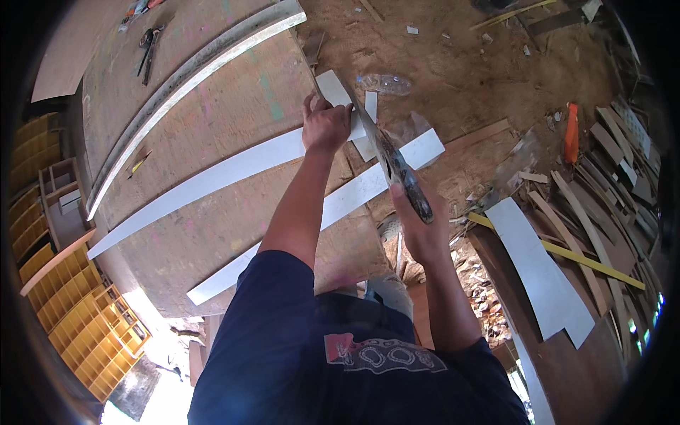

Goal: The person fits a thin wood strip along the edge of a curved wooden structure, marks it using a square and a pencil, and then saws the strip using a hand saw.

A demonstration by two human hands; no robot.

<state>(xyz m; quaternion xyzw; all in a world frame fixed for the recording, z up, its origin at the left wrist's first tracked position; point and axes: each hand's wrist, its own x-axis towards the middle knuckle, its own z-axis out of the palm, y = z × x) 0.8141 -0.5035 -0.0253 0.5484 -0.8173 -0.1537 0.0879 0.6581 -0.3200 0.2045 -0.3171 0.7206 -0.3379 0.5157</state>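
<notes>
My left hand (327,126) presses down on a long white strip (212,173) near its far right end, fingers curled and thumb beside the blade. My right hand (423,221) grips the dark, worn handle of a handsaw (405,177). The saw's blade slants up and left, passing just right of my left hand at the strip's end, by the worktable's right edge. A second white strip (354,193) lies nearer to me, its right end jutting past the table edge. Beyond my left fingers is a short white piece (332,88).
A long pale-edged straight bar (205,64) lies across the wooden worktable (234,106), near dark pliers-like tools (147,57). On the dirt floor are a clear plastic bottle (384,84) and an orange-handled tool (571,133). Stacked offcuts (591,227) fill the right side; yellow shelving (78,333) stands left.
</notes>
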